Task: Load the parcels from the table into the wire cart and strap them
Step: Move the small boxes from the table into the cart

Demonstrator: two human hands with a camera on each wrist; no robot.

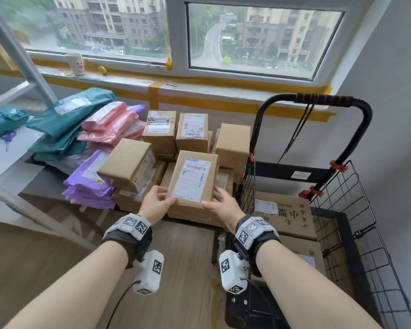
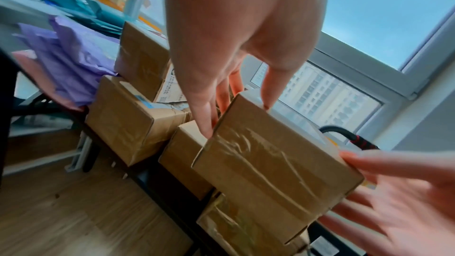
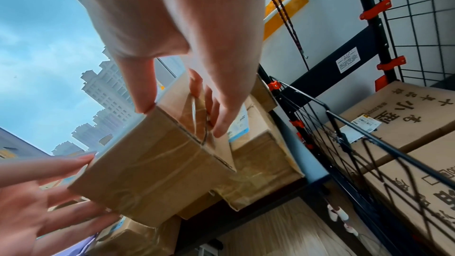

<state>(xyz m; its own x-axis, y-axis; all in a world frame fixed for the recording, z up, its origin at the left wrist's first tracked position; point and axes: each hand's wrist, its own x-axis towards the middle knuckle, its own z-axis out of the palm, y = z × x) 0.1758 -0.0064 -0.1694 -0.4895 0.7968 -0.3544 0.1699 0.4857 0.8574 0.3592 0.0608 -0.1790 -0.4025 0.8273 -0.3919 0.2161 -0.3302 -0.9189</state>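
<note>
A cardboard box with a white label [image 1: 192,181] is at the front of the dark table [image 1: 45,179], above other stacked cardboard parcels [image 1: 126,162]. My left hand [image 1: 163,197] grips its left near corner, thumb on top. My right hand [image 1: 215,199] grips the right near corner the same way. The left wrist view shows the taped end of the box [image 2: 270,163] under my left hand [image 2: 236,108]. The right wrist view shows the box [image 3: 160,163] under my right hand [image 3: 182,120]. The black wire cart [image 1: 342,198] stands to the right and holds large printed cartons [image 1: 287,214].
Purple [image 1: 90,184], pink [image 1: 112,127] and teal mailer bags [image 1: 67,117] lie piled on the table's left side. A dark elastic cord [image 1: 299,129] hangs from the cart handle [image 1: 323,99]. A grey metal rack [image 1: 22,58] stands at the left. Wooden floor lies below my arms.
</note>
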